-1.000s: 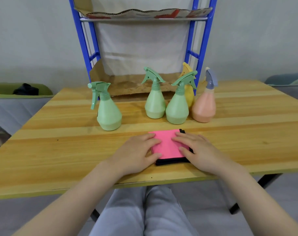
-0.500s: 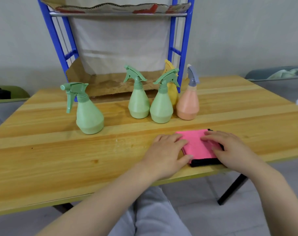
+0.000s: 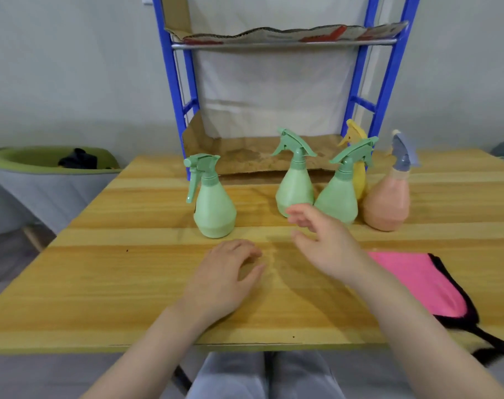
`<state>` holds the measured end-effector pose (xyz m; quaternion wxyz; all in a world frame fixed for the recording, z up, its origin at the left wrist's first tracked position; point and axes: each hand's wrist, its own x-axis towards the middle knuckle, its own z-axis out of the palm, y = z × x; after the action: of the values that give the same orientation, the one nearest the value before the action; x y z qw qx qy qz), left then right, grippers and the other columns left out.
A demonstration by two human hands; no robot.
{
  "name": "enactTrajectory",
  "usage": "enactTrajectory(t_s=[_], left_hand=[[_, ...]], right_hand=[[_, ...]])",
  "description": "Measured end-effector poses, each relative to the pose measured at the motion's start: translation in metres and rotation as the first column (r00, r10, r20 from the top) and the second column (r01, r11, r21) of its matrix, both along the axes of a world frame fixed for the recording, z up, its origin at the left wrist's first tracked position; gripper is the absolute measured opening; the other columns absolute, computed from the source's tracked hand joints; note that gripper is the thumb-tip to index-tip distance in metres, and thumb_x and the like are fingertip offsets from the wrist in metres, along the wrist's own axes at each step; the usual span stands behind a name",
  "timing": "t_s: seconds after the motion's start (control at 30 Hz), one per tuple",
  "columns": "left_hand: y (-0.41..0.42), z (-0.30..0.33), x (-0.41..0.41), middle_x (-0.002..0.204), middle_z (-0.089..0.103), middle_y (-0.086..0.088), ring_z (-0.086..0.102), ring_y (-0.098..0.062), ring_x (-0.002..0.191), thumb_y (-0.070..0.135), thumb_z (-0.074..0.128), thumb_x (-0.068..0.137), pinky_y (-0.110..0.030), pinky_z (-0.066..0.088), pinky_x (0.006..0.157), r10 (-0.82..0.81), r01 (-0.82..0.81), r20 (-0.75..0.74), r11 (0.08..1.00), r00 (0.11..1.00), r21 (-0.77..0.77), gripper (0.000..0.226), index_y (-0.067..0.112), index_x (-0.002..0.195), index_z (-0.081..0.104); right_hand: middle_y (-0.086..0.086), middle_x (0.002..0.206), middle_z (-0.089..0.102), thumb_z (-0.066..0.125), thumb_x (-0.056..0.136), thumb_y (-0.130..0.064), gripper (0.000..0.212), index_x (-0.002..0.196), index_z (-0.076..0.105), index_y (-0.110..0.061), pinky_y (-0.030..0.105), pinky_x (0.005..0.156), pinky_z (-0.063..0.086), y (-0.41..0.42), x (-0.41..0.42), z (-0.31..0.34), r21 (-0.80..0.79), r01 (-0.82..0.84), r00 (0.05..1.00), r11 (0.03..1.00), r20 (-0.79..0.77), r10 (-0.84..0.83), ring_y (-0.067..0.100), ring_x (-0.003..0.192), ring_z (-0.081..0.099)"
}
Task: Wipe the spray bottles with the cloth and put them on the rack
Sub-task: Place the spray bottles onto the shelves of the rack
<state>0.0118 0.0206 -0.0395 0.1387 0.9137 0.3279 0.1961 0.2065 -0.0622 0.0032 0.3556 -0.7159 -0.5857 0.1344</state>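
Observation:
Three green spray bottles stand on the wooden table (image 3: pixel 101 283): one at the left (image 3: pixel 213 205), one in the middle (image 3: pixel 295 185), one to its right (image 3: pixel 338 197). A yellow bottle (image 3: pixel 358 171) stands behind them and an orange bottle (image 3: pixel 387 203) with a grey nozzle at the right. The pink cloth (image 3: pixel 417 280) with black trim lies at the table's right front edge, untouched. My left hand (image 3: pixel 225 280) rests on the table, fingers loosely curled. My right hand (image 3: pixel 325 243) hovers open just in front of the middle green bottles. The blue rack (image 3: pixel 389 73) stands behind.
Cardboard lines the rack's shelves, the lower one (image 3: pixel 245 156) at table height behind the bottles. A grey bin with a green rim (image 3: pixel 52 180) stands left of the table. My knees show below the front edge.
Both hands have left the pink cloth. My right hand rose and moved forward toward the green bottles; my left hand slid left onto bare wood. The camera view shifted too.

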Motion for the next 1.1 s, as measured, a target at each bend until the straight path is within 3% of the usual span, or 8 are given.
enactTrajectory(t_s=[0.13, 0.2, 0.37, 0.57, 0.73, 0.8, 0.9, 1.1], left_hand=[[0.034, -0.004, -0.044, 0.119, 0.06, 0.015, 0.053, -0.008, 0.113, 0.048, 0.054, 0.092, -0.031, 0.043, 0.099, 0.134, -0.134, -0.006, 0.991, 0.991, -0.025, 0.03, 0.032, 0.116, 0.061], [0.053, -0.005, -0.062, 0.12, 0.059, 0.013, 0.053, -0.011, 0.114, 0.046, 0.056, 0.092, -0.036, 0.044, 0.1, 0.204, -0.205, -0.02, 0.978, 0.979, -0.032, 0.031, 0.03, 0.118, 0.06], [0.102, -0.005, -0.08, 0.129, 0.057, 0.003, 0.05, -0.019, 0.123, 0.035, 0.054, 0.096, -0.029, 0.037, 0.103, 0.271, -0.275, -0.061, 0.958, 0.961, -0.079, 0.037, 0.021, 0.131, 0.053], [0.157, 0.002, -0.063, 0.147, 0.043, -0.001, 0.043, -0.021, 0.133, 0.038, 0.054, 0.097, -0.033, 0.035, 0.106, 0.246, -0.255, -0.07, 0.951, 0.967, -0.174, 0.056, 0.022, 0.146, 0.034], [0.19, 0.005, -0.036, 0.156, 0.027, -0.003, 0.036, -0.025, 0.14, 0.035, 0.06, 0.095, -0.034, 0.031, 0.109, 0.253, -0.225, 0.115, 0.95, 0.961, -0.214, 0.068, 0.025, 0.152, 0.024], [0.203, 0.004, -0.025, 0.16, 0.017, -0.006, 0.03, -0.031, 0.144, 0.034, 0.06, 0.094, -0.04, 0.03, 0.113, 0.296, -0.25, 0.171, 0.937, 0.94, -0.245, 0.071, 0.028, 0.152, 0.021], [0.215, -0.001, -0.009, 0.162, 0.009, -0.011, 0.026, -0.035, 0.145, 0.035, 0.059, 0.095, -0.044, 0.031, 0.113, 0.339, -0.282, 0.187, 0.919, 0.922, -0.277, 0.073, 0.03, 0.154, 0.016], [0.221, -0.009, -0.004, 0.163, 0.011, -0.006, 0.024, -0.027, 0.147, 0.027, 0.057, 0.095, -0.042, 0.032, 0.114, 0.295, -0.247, 0.259, 0.948, 0.92, -0.203, 0.074, 0.033, 0.155, 0.014]], right_hand=[[-0.008, 0.135, 0.054, 0.058, 0.096, -0.033, 0.057, 0.146, 0.033, -0.029, 0.032, 0.097, 0.049, 0.058, -0.039, 0.002, -0.024, -0.021, 1.0, 0.999, -0.015, 0.021, 0.012, 0.122, 0.054], [-0.003, 0.145, 0.048, 0.062, 0.092, -0.045, 0.073, 0.151, 0.024, -0.026, 0.038, 0.103, 0.046, 0.081, -0.057, 0.003, -0.031, -0.014, 1.0, 0.999, -0.019, 0.013, 0.017, 0.128, 0.051], [-0.002, 0.15, 0.041, 0.074, 0.073, -0.064, 0.103, 0.151, 0.02, -0.023, 0.036, 0.105, 0.041, 0.118, -0.091, 0.001, -0.031, 0.03, 0.998, 0.999, -0.057, -0.032, 0.02, 0.135, 0.044], [-0.005, 0.132, 0.055, 0.08, 0.074, -0.049, 0.084, 0.14, 0.034, -0.025, 0.032, 0.093, 0.047, 0.14, -0.097, -0.013, 0.038, 0.072, 0.994, 0.997, -0.09, -0.068, 0.019, 0.12, 0.056], [-0.015, 0.108, 0.054, 0.083, 0.074, -0.043, 0.075, 0.13, 0.036, -0.025, 0.009, 0.066, 0.04, 0.15, -0.082, -0.009, 0.078, 0.083, 0.98, 0.994, -0.186, -0.067, 0.002, 0.093, 0.058], [-0.014, 0.111, 0.052, 0.083, 0.074, -0.039, 0.072, 0.129, 0.039, -0.025, 0.006, 0.071, 0.04, 0.161, -0.074, -0.001, 0.14, 0.083, 0.979, 0.987, -0.196, -0.054, -0.003, 0.091, 0.053], [-0.006, 0.125, 0.044, 0.081, 0.075, -0.041, 0.075, 0.137, 0.042, -0.025, 0.02, 0.09, 0.035, 0.185, -0.061, 0.013, 0.2, 0.094, 0.984, 0.975, -0.166, -0.061, 0.006, 0.107, 0.047], [-0.012, 0.108, 0.056, 0.08, 0.077, -0.04, 0.048, 0.114, 0.051, -0.029, 0.026, 0.083, 0.039, 0.24, -0.038, 0.023, 0.301, 0.158, 0.98, 0.94, -0.16, -0.114, 0.013, 0.104, 0.054]])
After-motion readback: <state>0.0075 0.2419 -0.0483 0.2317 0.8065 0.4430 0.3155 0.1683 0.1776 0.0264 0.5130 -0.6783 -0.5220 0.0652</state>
